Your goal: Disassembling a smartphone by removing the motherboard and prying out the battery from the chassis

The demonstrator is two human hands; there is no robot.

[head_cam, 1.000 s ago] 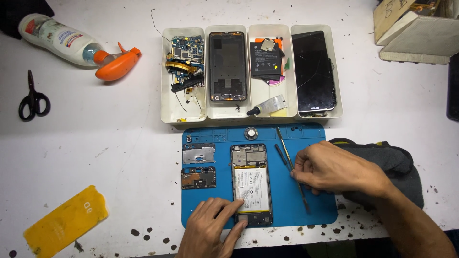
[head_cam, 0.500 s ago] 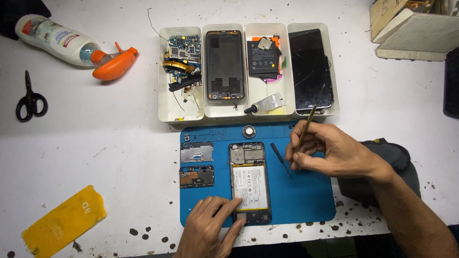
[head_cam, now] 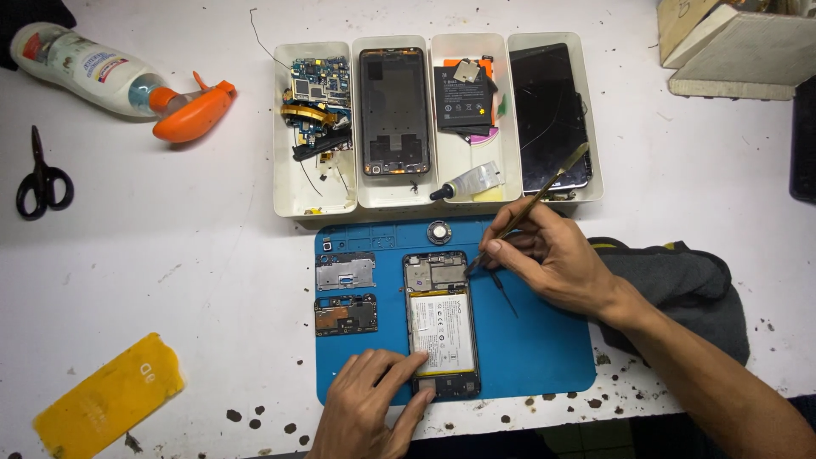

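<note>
At the bottom centre of the frame the left hand [head_cam: 370, 406] lies flat with fingers spread, pressing the lower end of the opened phone [head_cam: 440, 325] on the blue mat [head_cam: 544, 357]. To the right of centre, the right hand [head_cam: 552, 259] pinches a thin metal pry tool [head_cam: 531, 206], its tip at the phone's upper right edge. Farther up sit white trays [head_cam: 314, 200] of phone parts, with a spray bottle [head_cam: 127, 81] and scissors [head_cam: 41, 174] at upper left.

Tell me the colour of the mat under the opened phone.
Blue: the work mat shows best in the head view.
</note>
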